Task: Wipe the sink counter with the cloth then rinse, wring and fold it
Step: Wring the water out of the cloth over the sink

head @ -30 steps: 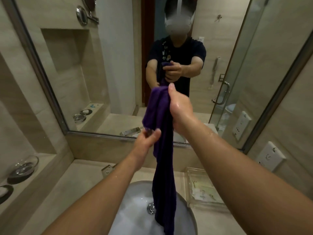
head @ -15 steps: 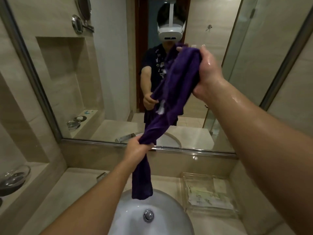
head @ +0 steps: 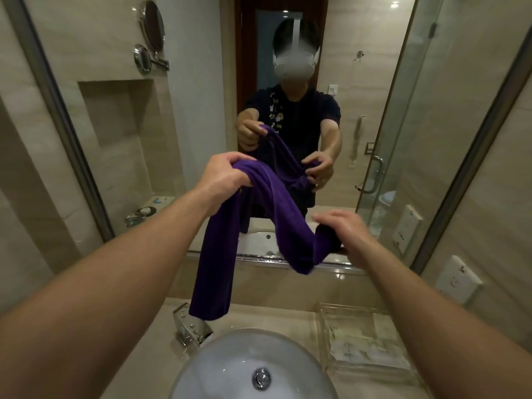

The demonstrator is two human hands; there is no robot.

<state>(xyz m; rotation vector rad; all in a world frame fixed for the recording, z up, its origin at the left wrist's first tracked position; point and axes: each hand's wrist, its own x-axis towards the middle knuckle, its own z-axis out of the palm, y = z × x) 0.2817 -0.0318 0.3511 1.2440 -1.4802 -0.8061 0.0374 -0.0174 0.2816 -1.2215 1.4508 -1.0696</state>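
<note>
A purple cloth (head: 267, 203) hangs in the air over the white sink basin (head: 230, 367). My left hand (head: 223, 175) grips its upper end at chest height. My right hand (head: 347, 231), lower and to the right, holds another part of it, so the cloth sags in a loop between both hands. One long end drops from my left hand and stops just above the chrome faucet (head: 191, 326). Both forearms look wet.
The beige counter (head: 149, 352) surrounds the basin. A clear tray with paper packets (head: 362, 341) sits on it at the right. A large mirror (head: 201, 110) faces me, wall sockets (head: 457, 279) are on the right wall, and a ledge lies left.
My right hand has come down from high up to below my left hand. My left hand has risen, and the cloth now drapes in a loop between both hands.
</note>
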